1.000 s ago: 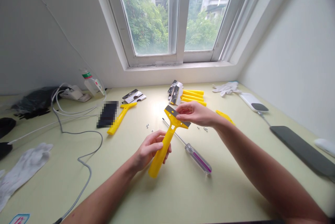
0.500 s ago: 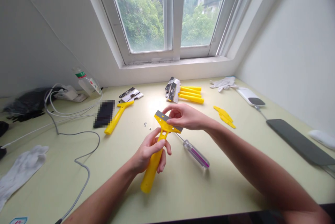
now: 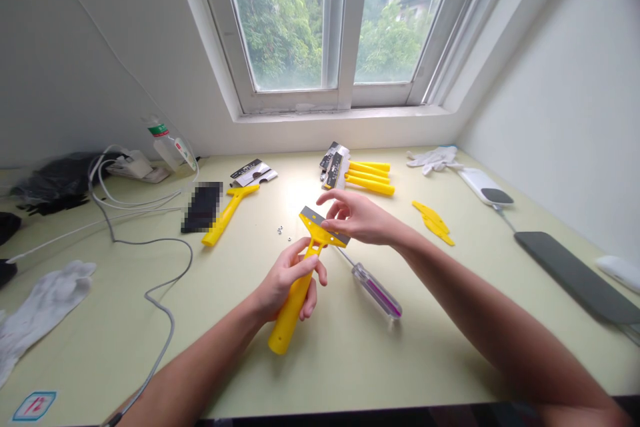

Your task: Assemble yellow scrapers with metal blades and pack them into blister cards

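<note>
My left hand (image 3: 285,277) is wrapped around the yellow handle of a scraper (image 3: 293,310), held tilted above the table with its head up. Across that head lies a flat grey metal blade (image 3: 313,216). The thumb of my right hand (image 3: 363,217) rests on the blade, other fingers curl close by, and the index finger arches over its top edge. Just beyond the scraper head lies a screwdriver (image 3: 377,290) with a clear and purple handle; its tip is hidden. Several small nuts (image 3: 280,230) lie left of the head.
Another yellow scraper handle (image 3: 227,214) lies at left beside a blurred dark phone (image 3: 197,208). Packaged scrapers (image 3: 370,177) lie at the back, yellow plates (image 3: 433,222) at right. White gloves (image 3: 47,300), a cable (image 3: 167,310), a bottle (image 3: 170,147) and a power bank (image 3: 575,274) surround them.
My right index finger has lifted away from the blade while the thumb stays on it. The view has shifted slightly; my left hand keeps the same hold.
</note>
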{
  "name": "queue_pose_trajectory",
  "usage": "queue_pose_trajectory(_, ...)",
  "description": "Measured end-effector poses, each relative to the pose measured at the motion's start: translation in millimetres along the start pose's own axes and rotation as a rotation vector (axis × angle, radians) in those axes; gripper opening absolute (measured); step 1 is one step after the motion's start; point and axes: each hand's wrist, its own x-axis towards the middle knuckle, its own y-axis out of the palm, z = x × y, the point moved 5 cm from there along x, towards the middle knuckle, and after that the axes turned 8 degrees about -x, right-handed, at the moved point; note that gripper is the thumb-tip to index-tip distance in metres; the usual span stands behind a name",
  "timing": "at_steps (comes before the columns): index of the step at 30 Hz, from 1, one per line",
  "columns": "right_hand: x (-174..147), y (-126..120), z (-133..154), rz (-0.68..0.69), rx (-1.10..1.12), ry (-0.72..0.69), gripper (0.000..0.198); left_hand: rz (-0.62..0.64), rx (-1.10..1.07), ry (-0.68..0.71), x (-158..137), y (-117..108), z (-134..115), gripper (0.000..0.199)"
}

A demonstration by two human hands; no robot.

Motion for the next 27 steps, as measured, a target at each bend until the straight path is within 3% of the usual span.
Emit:
queue_pose_trajectory(4,-1,-33,-10,-0.168,-0.192,0.033,0.036,-0.04,-0.002,-0.017,2,-4,-2,0.032)
queue_pose_trajectory(6,-7,-65,-32,-0.245,-0.389,0.164,0.034,-0.071,-0.007,-0.018,2,-7,-4,0.031)
queue_pose_trajectory(9,-27,-109,-87,-0.121,-0.596,0.558,0.038,-0.12,-0.011,-0.024,2,-10,-5,0.03)
queue_pose_trajectory(11,-42,-130,-120,-0.059,-0.611,0.703,0.048,-0.135,-0.012,-0.03,2,-11,-5,0.031)
queue_pose_trajectory(14,-57,-139,-161,0.039,-0.548,0.826,0.05,-0.138,-0.013,-0.031,3,-12,-3,0.031)
queue_pose_trajectory(20,-59,-136,-190,0.1,-0.4,0.854,0.044,-0.161,-0.003,-0.032,4,-15,-3,0.03)
queue_pose_trajectory(27,-58,-150,-171,0.134,-0.292,0.676,0.027,-0.146,-0.009,-0.038,4,-12,-1,0.031)
